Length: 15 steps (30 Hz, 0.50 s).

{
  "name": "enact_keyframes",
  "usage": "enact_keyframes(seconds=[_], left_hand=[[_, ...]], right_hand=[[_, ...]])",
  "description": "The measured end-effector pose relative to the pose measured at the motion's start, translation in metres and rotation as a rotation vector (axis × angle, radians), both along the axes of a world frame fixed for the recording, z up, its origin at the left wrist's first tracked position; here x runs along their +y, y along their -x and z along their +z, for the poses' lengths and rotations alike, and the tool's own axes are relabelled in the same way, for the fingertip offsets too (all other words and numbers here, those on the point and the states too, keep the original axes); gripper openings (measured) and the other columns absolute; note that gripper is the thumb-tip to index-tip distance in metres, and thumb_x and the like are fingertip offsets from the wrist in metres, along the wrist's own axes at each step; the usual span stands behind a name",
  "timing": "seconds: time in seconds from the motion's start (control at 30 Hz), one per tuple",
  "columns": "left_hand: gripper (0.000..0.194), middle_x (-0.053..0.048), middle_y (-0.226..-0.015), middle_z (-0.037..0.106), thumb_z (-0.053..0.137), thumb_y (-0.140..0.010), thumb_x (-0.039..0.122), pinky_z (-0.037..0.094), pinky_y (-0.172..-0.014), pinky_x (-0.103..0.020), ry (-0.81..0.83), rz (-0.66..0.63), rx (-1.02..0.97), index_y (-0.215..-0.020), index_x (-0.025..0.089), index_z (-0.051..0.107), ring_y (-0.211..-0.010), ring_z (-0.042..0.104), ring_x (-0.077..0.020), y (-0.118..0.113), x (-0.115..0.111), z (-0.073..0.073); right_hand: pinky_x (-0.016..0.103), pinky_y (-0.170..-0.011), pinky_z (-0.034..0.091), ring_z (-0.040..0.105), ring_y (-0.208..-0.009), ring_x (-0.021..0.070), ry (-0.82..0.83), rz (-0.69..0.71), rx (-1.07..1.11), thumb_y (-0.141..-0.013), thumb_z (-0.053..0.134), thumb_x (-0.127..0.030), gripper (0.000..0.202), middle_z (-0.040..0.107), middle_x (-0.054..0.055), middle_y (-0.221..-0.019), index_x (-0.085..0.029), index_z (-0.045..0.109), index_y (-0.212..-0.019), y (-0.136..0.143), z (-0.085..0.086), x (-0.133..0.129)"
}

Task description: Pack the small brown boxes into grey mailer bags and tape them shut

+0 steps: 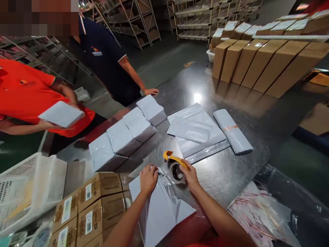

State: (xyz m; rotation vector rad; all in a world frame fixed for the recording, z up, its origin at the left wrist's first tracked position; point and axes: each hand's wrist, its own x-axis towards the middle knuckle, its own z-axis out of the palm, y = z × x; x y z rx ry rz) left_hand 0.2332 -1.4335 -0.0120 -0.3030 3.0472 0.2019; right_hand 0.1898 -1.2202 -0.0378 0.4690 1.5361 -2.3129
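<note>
My right hand [190, 174] is wrapped round the handle of a yellow tape dispenser [177, 159], which carries a roll of tape [177, 171] beneath. To its left, my left hand [149, 178] presses on the gathered top end of a white plastic mailer bag [159, 216], its fingers bent and together. Whether those fingers pinch the plastic is too small to tell. The bag lies creased at the near edge of the metal table [216, 178]. Flat white bags [197, 133] are stacked beyond the dispenser, beside a folded bundle [232, 132] with an orange band.
Wrapped white packages [122, 137] form a row at left. Labelled cartons [89, 206] and a white basket [51, 178] are near left; tall cartons [259, 61] stand far right. Across the table, one person holds a white package [61, 114]; another person's hand [151, 91] rests on the edge.
</note>
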Motion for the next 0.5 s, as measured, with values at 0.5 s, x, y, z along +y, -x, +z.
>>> enact_keyframes(seconds=[0.5], left_hand=[[0.038, -0.017, -0.124, 0.064, 0.036, -0.093, 0.027, 0.041, -0.092, -0.045, 0.029, 0.134, -0.02, -0.121, 0.011, 0.057, -0.111, 0.058, -0.0319, 0.002, 0.0, 0.002]], right_hand=[[0.045, -0.105, 0.044, 0.065, -0.111, 0.03, 0.102, 0.364, -0.182, -0.058, 0.084, -0.042, 0.056, 0.073, 0.01, -0.115, -0.017, 0.076, -0.107, 0.012, -0.033, -0.018]])
